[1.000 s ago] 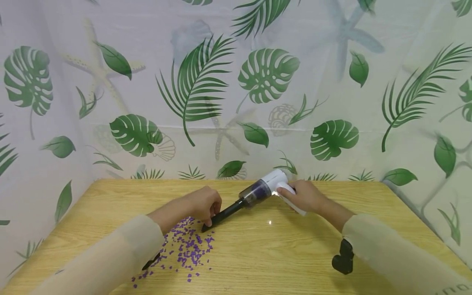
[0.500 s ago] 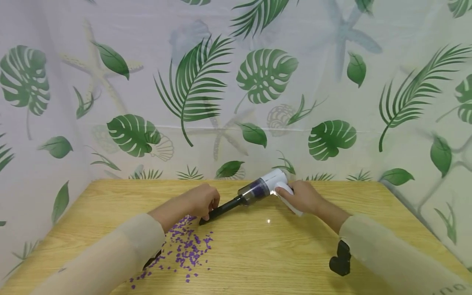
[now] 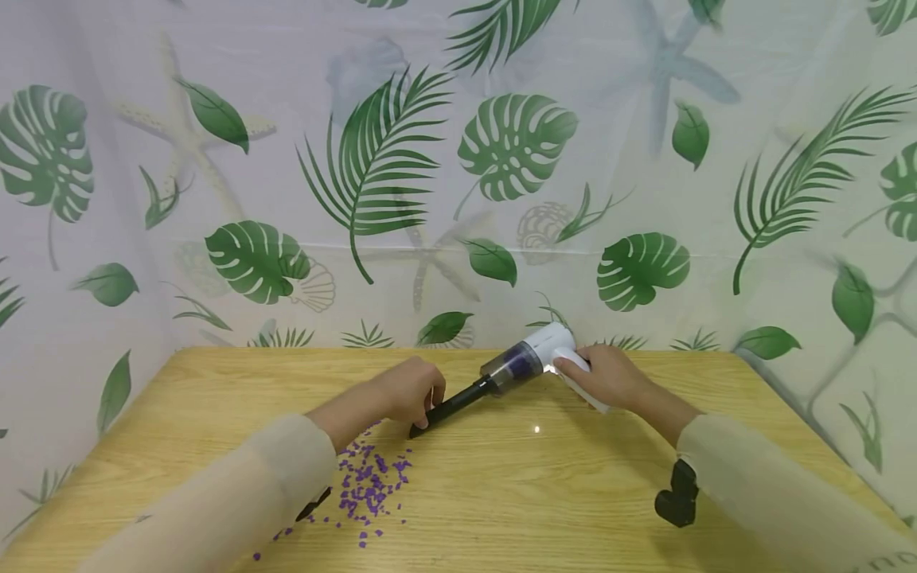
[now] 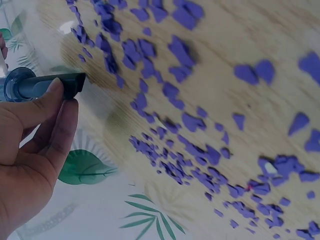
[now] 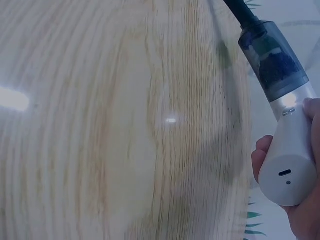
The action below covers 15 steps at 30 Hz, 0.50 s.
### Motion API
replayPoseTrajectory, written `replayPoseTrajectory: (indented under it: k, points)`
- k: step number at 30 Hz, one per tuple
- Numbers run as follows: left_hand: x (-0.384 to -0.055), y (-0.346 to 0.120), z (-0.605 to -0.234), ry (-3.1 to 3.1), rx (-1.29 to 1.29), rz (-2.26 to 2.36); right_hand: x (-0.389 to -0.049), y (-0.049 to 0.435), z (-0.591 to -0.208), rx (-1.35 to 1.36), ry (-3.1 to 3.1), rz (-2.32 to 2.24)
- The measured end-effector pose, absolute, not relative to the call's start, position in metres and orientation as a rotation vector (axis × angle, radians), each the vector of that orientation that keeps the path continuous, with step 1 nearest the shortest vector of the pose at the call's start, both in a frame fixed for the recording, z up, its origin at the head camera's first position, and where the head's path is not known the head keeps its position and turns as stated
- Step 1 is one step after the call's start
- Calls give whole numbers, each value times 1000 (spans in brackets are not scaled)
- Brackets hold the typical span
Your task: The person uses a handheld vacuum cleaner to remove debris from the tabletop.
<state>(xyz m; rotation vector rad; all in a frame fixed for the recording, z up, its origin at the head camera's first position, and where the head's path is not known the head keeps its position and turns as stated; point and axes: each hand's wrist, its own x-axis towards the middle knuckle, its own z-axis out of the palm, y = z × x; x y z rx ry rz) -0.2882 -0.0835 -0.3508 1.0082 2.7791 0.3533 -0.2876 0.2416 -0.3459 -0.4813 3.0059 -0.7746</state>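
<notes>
A white handheld vacuum cleaner (image 3: 552, 341) slants across the far middle of the table, its black nozzle (image 3: 458, 403) pointing down and left. My right hand (image 3: 607, 376) grips its white handle, fingers wrapped round it in the right wrist view. My left hand (image 3: 414, 390) pinches the nozzle near its tip between thumb and fingers, as the left wrist view shows. Purple bits are visible inside the see-through dust cup (image 5: 275, 61). Many small purple scraps (image 3: 368, 485) lie scattered on the table, left of and nearer than the nozzle tip. My left forearm hides some of them.
The wood-grain table (image 3: 516, 493) ends at a leaf-printed curtain (image 3: 401, 199) behind and at both sides. A black device (image 3: 677, 495) hangs under my right cuff, and another dark one (image 3: 314, 504) shows under the left sleeve.
Both hands have shifted right with the vacuum cleaner over the last half second, after a slight move away from me. The nozzle tip now sits farther right of the scraps. Both grips are kept.
</notes>
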Motion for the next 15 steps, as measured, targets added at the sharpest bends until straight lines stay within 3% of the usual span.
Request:
replayPoseTrajectory:
  k: [15]
  points:
    - [-279, -79, -350, 2680, 987, 388, -291, 251, -352, -572, 2960, -791]
